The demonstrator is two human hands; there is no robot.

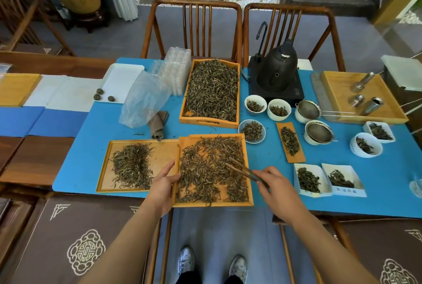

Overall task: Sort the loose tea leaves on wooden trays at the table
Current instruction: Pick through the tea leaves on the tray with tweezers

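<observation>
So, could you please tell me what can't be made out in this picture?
- Head view: the printing on the white paper boxes is too small to read.
- The tweezers' tips are lost among the tea leaves.
- The glass is cut off by the right edge.

Near tray [249, 192] overlaps left tray [105, 165]; full tray [185, 110] lies behind.

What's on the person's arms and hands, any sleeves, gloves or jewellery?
Nothing visible: the left hand and the right hand are bare, with no gloves, rings or watch. Both forearms are uncovered to the bottom edge of the picture, so no sleeves show.
</observation>
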